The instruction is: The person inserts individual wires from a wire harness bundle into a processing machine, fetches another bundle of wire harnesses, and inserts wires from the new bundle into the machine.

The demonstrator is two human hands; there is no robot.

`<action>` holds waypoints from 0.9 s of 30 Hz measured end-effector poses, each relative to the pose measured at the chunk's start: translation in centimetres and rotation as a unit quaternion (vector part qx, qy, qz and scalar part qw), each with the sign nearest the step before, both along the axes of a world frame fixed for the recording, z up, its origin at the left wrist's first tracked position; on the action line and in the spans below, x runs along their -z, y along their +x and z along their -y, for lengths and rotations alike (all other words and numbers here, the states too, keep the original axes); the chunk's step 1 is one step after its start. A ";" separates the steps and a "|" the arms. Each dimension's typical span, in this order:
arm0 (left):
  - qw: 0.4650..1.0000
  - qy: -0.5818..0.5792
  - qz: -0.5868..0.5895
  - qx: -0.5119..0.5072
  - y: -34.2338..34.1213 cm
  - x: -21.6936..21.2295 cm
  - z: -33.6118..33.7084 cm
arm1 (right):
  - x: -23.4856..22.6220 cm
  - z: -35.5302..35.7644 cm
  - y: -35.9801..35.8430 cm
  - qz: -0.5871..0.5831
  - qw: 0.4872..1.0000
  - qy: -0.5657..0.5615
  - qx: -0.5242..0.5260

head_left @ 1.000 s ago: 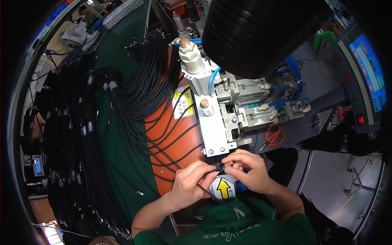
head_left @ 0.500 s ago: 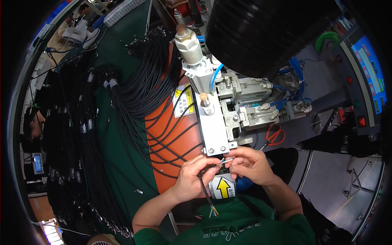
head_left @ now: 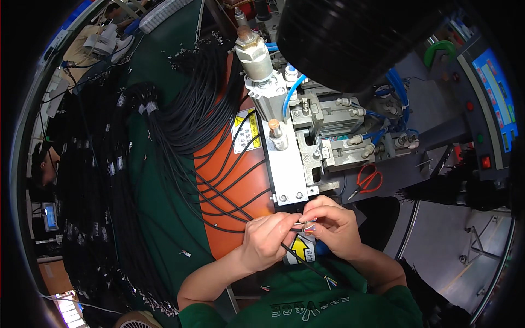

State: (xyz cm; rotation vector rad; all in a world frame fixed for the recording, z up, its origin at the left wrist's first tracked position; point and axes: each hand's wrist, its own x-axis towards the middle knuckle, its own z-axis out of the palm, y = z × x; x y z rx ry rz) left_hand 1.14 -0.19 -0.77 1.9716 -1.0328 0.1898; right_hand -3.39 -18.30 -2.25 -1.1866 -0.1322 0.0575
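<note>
Left hand [head_left: 268,238] pinches the cable [head_left: 297,229]; right hand [head_left: 334,228] pinches its wires [head_left: 310,230], between both grips. Best hold the cable firmly and part the wires gently. Below, a loose end [head_left: 330,281] trails; beyond the grip stands the machine [head_left: 287,169].

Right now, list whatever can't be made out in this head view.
- Head view: part of the black cable inside the left hand, covered by its fingers.
- Head view: how the coloured wires sit in the right hand; its fingers cover part, and the strands are tiny.
- Head view: whatever lies behind the big black cylinder, which blocks it.
- Head view: the rest of the round beige object, cut off by the lower edge.
</note>
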 end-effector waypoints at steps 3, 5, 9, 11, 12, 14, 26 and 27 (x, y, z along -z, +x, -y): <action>1.000 0.015 -0.009 0.004 0.1 -0.2 -0.2 | -0.7 0.2 -0.1 0.021 0.997 -0.077 0.023; 1.000 0.011 -0.021 0.002 0.1 -0.2 -0.3 | -1.3 0.3 0.1 -0.018 0.998 -0.061 0.012; 0.999 0.029 -0.037 0.011 0.2 -0.4 0.0 | -1.0 0.7 0.3 0.002 0.995 -0.100 0.018; 0.998 0.036 -0.046 0.014 0.2 -0.4 0.0 | -0.9 0.7 0.4 0.001 0.994 -0.105 0.018; 0.998 0.035 -0.051 0.015 0.2 -0.4 0.0 | -0.8 0.6 0.5 0.001 0.994 -0.105 0.018; 0.998 0.035 -0.055 0.015 0.2 -0.5 0.0 | -0.6 0.5 0.6 0.015 0.995 -0.092 0.024; 0.993 0.041 -0.109 0.013 0.2 -0.4 -0.1 | -0.4 1.0 1.0 -0.003 0.991 -0.133 0.010; 0.993 0.032 -0.115 0.010 0.2 -0.4 -0.1 | -0.5 1.2 1.0 -0.004 0.991 -0.133 0.010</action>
